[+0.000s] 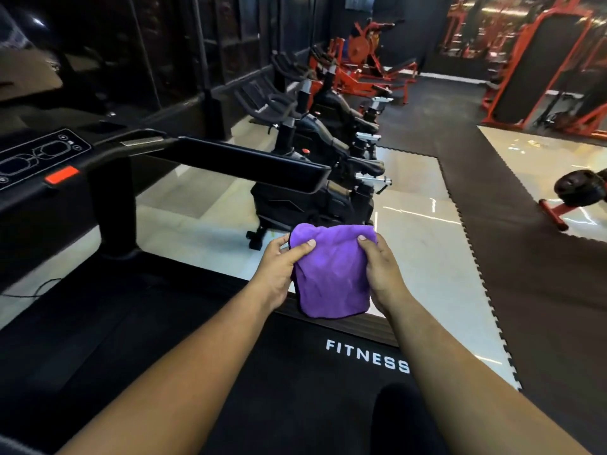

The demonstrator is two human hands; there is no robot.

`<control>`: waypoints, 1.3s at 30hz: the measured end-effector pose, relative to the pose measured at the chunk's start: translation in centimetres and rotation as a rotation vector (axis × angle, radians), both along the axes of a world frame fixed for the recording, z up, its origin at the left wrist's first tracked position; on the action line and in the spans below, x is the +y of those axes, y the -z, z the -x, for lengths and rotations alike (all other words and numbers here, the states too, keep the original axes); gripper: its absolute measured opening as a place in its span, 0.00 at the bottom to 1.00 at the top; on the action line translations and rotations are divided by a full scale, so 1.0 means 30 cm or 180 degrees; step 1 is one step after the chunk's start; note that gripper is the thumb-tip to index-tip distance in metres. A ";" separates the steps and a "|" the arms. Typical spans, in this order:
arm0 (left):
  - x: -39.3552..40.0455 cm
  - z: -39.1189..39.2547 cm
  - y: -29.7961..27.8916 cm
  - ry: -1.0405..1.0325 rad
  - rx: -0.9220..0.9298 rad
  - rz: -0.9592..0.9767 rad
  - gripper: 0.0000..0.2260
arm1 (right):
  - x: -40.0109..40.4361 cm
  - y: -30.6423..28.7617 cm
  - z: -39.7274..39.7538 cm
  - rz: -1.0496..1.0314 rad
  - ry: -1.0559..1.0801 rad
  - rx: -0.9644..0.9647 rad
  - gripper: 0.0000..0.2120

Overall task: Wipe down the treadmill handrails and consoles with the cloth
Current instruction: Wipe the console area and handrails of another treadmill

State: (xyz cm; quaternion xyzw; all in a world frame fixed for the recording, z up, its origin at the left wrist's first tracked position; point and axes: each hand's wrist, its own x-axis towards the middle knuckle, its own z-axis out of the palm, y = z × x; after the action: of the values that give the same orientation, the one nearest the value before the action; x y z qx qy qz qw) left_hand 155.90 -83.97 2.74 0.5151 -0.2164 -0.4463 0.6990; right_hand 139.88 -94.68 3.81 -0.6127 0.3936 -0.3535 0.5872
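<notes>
A glossy pale tiled floor (423, 257) carries the treadmill (184, 339), whose belt reads "FITNESS", and a row of black exercise bikes (315, 178) just beyond it. Dark interlocking mats (532, 264) border the tiles, with red weight machines (368, 60) farther back.

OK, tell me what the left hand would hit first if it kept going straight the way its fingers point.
Probably the base of the nearest exercise bike, up and slightly right of the left hand, which grips the purple cloth. Depth is unclear; it may pass under the treadmill handrail.
</notes>
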 end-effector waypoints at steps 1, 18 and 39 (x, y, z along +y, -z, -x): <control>-0.017 -0.017 0.003 0.0012 -0.0012 -0.0017 0.12 | -0.037 0.008 -0.034 -0.0052 -0.0087 -0.0026 0.16; 0.022 -0.128 -0.201 -0.2729 -0.0720 -0.1367 0.12 | -0.358 -0.170 -0.602 0.1198 -0.2485 0.0814 0.05; 0.846 0.467 -0.083 -0.4206 -0.1042 -0.3576 0.16 | 0.948 0.071 -0.342 -0.1175 -0.5117 0.1058 0.30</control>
State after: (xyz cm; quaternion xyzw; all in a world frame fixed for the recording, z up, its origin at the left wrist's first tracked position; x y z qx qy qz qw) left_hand 141.88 -58.60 5.22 0.8599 0.2796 0.0881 0.4178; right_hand 150.16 -66.23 1.69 -0.6448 -0.0298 0.3372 0.6853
